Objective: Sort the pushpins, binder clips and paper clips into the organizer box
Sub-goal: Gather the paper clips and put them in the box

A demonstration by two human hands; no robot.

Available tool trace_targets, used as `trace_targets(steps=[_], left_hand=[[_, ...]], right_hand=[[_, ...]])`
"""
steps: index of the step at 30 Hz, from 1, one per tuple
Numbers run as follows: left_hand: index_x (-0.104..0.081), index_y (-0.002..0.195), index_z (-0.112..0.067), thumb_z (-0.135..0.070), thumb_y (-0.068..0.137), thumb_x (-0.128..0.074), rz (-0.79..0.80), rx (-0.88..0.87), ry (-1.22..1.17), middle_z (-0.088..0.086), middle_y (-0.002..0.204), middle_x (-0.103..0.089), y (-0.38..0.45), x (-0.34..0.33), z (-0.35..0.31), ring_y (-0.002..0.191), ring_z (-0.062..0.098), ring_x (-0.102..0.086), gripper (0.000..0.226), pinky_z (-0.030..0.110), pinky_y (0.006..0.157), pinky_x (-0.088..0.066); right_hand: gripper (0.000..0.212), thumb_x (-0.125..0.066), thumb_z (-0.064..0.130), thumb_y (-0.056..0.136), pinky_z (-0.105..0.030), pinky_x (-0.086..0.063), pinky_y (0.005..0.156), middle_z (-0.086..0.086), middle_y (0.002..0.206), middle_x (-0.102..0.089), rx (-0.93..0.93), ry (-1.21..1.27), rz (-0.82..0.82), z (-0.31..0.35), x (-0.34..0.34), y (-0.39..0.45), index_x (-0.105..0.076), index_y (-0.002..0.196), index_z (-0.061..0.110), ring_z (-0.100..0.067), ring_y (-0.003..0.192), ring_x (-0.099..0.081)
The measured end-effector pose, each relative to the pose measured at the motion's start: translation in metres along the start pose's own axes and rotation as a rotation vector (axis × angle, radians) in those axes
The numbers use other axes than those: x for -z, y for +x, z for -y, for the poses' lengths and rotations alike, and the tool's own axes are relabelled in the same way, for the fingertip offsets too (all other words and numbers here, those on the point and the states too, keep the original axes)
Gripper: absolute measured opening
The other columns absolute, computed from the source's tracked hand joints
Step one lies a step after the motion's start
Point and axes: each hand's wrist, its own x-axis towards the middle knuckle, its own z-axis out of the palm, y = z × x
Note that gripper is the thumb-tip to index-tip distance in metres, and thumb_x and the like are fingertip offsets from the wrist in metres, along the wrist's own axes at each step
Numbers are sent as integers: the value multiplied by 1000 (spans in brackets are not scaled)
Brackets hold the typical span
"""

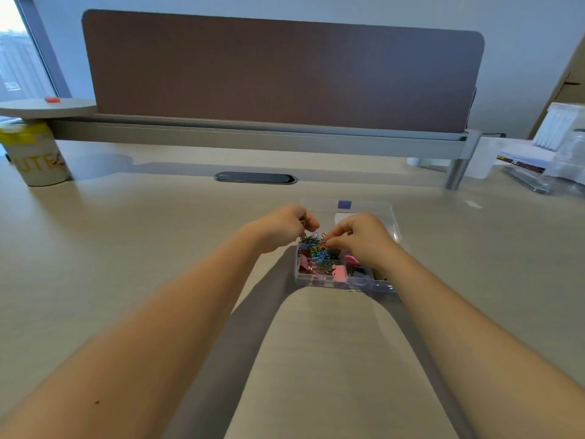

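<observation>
Head view: the clear organizer box (329, 282) sits on the table (158, 248) toward its far middle, lid (364, 213) open behind it. Both hands meet over its far left compartment. The left hand (281, 228) is curled, pinching a few paper clips (315, 248); the right hand (364, 239) pinches into the colourful heap. Pink binder clips (338, 270) lie in the near compartments.

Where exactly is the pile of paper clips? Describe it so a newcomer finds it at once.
Start at the wide brown divider panel across the back of the desk, then drop to the clear organizer box near the desk's middle. The paper clips are the tangled multicoloured wire heap in its far-left part, between the left hand and right hand, unlike the solid pink binder clips beside them.
</observation>
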Motion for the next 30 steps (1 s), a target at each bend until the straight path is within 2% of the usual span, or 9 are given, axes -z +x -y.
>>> trace_targets(steps=[1, 3, 5, 8, 11, 18, 20, 25, 30], left_hand=[[-53, 121, 3, 9, 95, -29, 8, -15, 35, 16, 130, -54, 0, -1, -2, 121, 29, -49, 36, 33, 95, -42], [-55, 120, 2, 10, 94, -30, 29, -41, 104, 15, 131, -54, 1, -3, -6, 122, 28, -49, 37, 33, 98, -42], [-58, 118, 0, 11, 93, -31, 53, -59, 179, 13, 131, -54, 1, -5, -11, 122, 27, -48, 37, 33, 98, -43], [-61, 115, -3, 9, 93, -33, 89, -70, 291, 12, 129, -55, 2, -9, -17, 120, 26, -49, 37, 33, 95, -45], [-64, 114, -4, 8, 93, -34, 115, -77, 380, 13, 130, -57, 2, -9, -20, 120, 27, -50, 38, 34, 97, -44], [-57, 122, -4, 3, 96, -36, 147, -76, 544, 12, 132, -55, 4, -3, -28, 120, 26, -50, 34, 29, 96, -41], [-56, 123, -3, 2, 97, -36, 155, -79, 572, 12, 131, -56, 5, -1, -30, 118, 26, -52, 33, 26, 90, -41], [-51, 124, 1, -6, 98, -37, 178, -81, 627, 16, 123, -62, 6, 1, -35, 92, 23, -51, 30, 27, 80, -39], [-51, 126, -2, -9, 97, -41, 197, -83, 731, 15, 128, -56, 8, -2, -36, 113, 29, -52, 31, 31, 95, -42]], right_hand=[[21, -59, 9, 87, -32, -50, 78, -12, 95, -64, 0, 12, -24, -1, 1, 1, -69, 103, 0, -7, 68, -50], [22, -56, 10, 89, -37, -49, 93, -15, 108, -66, 3, 54, -106, -4, 4, 1, -68, 104, 0, -16, 82, -57], [23, -53, 10, 91, -27, -43, 90, -13, 115, -66, 13, 48, -201, -9, 9, 0, -68, 105, 0, -19, 95, -56], [23, -50, 10, 92, -31, -45, 84, -12, 112, -65, 2, 49, -271, -16, 15, -3, -67, 105, 1, -13, 88, -50], [21, -50, 9, 92, -38, -50, 86, -9, 100, -61, -19, 74, -276, -20, 18, -5, -66, 103, 0, -16, 84, -51], [20, -51, 11, 92, -33, -49, 83, 1, 89, -54, -6, 88, -257, -21, 21, -5, -64, 104, 1, -16, 86, -50], [20, -51, 11, 91, -33, -49, 82, 5, 80, -51, -1, 88, -253, -22, 21, -5, -64, 102, 0, -16, 84, -50], [20, -51, 12, 92, -34, -50, 84, 0, 90, -52, 15, 69, -245, -23, 22, -4, -64, 103, 1, -15, 86, -49], [19, -51, 12, 92, -35, -50, 86, -1, 93, -52, 18, 63, -225, -23, 22, -3, -63, 103, 2, -16, 88, -50]])
